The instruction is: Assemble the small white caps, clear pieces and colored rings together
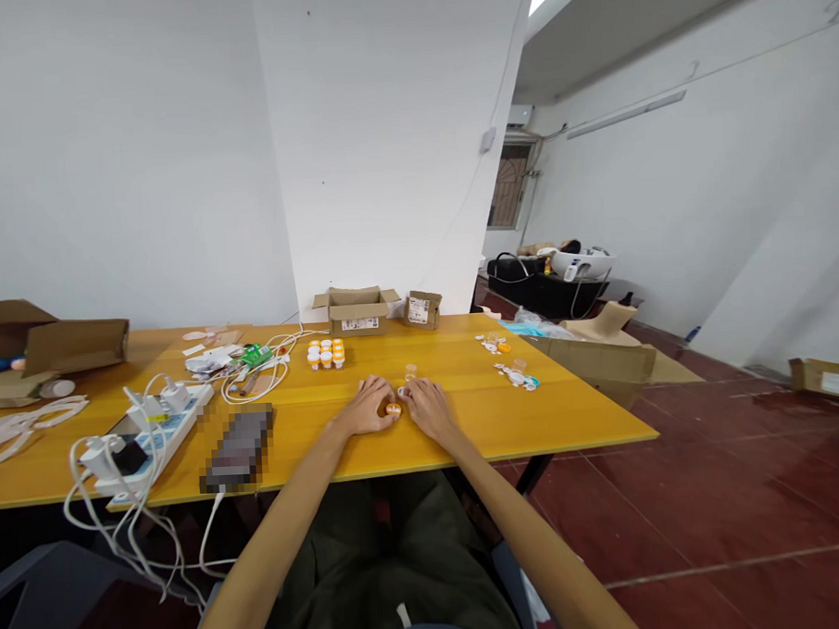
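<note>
No words, brands or numbers can be read. A white label (360, 324) sits on the front of the open cardboard box (359, 311), beyond the hands (366, 406) and slightly left. A second label (417, 310) is on the smaller box (434, 312), beyond them and slightly right. A third label (832, 383) marks the floor box (803, 377) far right of them. All their print is too small.

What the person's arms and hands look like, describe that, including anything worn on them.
The left arm and right arm show no sleeves; both are slim and bare, without visible bands or markings. The left hand and right hand wear no gloves. Rings would be too small to tell.
</note>
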{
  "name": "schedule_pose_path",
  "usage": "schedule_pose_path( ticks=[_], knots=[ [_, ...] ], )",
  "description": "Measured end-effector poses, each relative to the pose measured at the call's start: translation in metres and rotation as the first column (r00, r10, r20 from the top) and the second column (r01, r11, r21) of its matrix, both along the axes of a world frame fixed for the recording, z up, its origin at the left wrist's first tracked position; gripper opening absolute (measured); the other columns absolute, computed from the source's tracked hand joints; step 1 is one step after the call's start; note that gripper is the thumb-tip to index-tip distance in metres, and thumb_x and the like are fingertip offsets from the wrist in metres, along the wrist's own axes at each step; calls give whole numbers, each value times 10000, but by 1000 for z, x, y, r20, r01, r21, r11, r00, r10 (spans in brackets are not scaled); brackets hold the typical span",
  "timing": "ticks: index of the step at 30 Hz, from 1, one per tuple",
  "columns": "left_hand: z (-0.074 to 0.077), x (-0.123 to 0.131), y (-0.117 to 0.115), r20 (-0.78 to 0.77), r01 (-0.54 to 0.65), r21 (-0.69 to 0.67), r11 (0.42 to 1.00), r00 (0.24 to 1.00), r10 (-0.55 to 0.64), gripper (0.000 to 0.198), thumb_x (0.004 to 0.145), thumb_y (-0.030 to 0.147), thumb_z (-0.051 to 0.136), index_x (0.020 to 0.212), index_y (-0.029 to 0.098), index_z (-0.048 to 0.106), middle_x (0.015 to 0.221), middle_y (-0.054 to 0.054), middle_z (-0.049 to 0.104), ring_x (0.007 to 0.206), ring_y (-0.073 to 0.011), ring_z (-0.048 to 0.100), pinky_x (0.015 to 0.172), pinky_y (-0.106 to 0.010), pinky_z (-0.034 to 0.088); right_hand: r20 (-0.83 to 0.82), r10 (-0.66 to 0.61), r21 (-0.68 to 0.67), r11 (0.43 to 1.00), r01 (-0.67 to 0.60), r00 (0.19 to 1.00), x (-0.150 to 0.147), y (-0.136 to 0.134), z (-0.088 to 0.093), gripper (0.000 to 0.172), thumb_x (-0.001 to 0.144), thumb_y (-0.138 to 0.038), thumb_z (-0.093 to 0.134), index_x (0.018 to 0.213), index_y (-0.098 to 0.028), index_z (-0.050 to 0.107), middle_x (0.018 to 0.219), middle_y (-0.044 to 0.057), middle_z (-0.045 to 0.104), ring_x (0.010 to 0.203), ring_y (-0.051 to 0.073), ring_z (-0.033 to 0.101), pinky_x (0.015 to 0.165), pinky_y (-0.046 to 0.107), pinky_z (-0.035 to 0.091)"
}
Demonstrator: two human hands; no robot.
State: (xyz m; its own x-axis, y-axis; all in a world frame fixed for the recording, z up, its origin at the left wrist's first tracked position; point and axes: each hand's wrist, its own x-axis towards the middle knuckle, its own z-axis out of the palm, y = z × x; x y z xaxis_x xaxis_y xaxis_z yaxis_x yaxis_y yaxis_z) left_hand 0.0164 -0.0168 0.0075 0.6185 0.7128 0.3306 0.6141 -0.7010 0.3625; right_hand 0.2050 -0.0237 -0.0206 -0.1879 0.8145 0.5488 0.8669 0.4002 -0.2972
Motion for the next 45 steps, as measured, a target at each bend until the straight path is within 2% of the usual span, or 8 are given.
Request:
schedule_pose_path(
  ticks=[3,7,10,12,25,30,38,45],
  knots=[
    [1,0,-1,0,5,21,1000,1000,-5,139,850,322,596,969,252,609,1034,-46,606,1045,-255,496,968,-431,386,-188,18,-12,1000,-20,982,4,3,-2,146,932,-278,514,867,-247,641,933,62,734,926,236,647,813,330,451],
    [4,0,-3,4,12,39,999,1000,-12,135,871,321,581,982,250,611,1029,-42,610,1033,-245,502,968,-425,391,-472,78,-52,992,-117,878,10,7,-4,253,936,-390,461,792,-239,605,821,43,721,785,217,657,726,313,488],
    [6,1,-3,2,-3,38,999,1000,3,133,882,330,577,981,248,612,1023,-43,613,1023,-245,504,958,-426,397,-580,136,-51,978,-203,803,11,8,-5,295,916,-466,463,764,-241,579,759,28,700,717,207,641,673,300,494],
    [6,1,-3,3,-21,37,999,1000,21,133,882,339,584,973,247,612,1025,-46,613,1028,-250,501,953,-430,399,-607,146,-58,972,-227,781,10,8,-4,298,901,-489,474,752,-246,565,735,20,689,687,201,630,655,296,490],
    [0,1,2,39,-46,20,999,998,46,151,849,366,647,951,256,637,999,-43,613,1024,-257,508,946,-436,402,-576,253,-39,941,-336,777,6,-1,5,279,887,-484,508,785,-241,601,776,11,690,751,196,636,744,305,510],
    [-2,0,4,33,-48,36,998,998,47,181,843,386,653,952,244,633,989,-47,603,1008,-256,501,933,-431,407,-559,296,-35,925,-379,774,5,-4,7,247,891,-436,542,824,-225,653,893,43,741,860,204,676,824,323,521],
    [-7,-1,11,32,-57,17,998,998,57,224,814,406,683,970,249,643,1023,-54,607,1024,-267,492,947,-442,399,-447,352,4,920,-391,823,3,-3,2,148,886,-324,608,823,-230,703,1000,64,759,985,217,697,941,374,509],
    [-1,-1,6,28,-43,15,999,999,42,196,834,406,667,946,247,641,1008,-55,607,1011,-263,496,934,-437,407,-382,386,11,911,-413,840,3,-6,6,150,904,-309,622,816,-249,727,1049,60,759,1034,216,690,977,384,499]
  ],
)
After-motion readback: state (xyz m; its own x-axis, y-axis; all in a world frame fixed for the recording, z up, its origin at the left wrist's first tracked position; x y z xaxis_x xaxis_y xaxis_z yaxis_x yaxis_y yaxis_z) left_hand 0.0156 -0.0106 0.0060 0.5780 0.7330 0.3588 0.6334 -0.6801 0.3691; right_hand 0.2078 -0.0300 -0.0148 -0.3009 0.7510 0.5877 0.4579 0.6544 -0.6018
